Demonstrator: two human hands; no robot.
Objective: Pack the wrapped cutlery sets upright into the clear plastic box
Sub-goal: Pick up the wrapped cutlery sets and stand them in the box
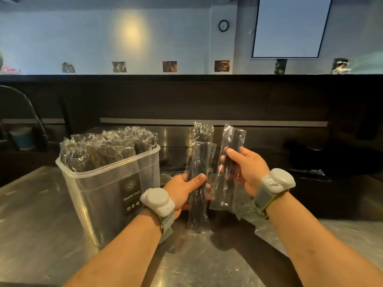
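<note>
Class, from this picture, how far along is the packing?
Done: the box looks nearly full of upright packed sets. In hand: left hand grips what look like two sets; right hand grips another set. Left: slotting these in.

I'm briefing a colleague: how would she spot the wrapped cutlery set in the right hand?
Find the clear plastic box on the steel counter. Right of it are two hands. The right hand grips the wrapped cutlery set farthest from the box, upright and alone; the left hand holds two packets.
</note>
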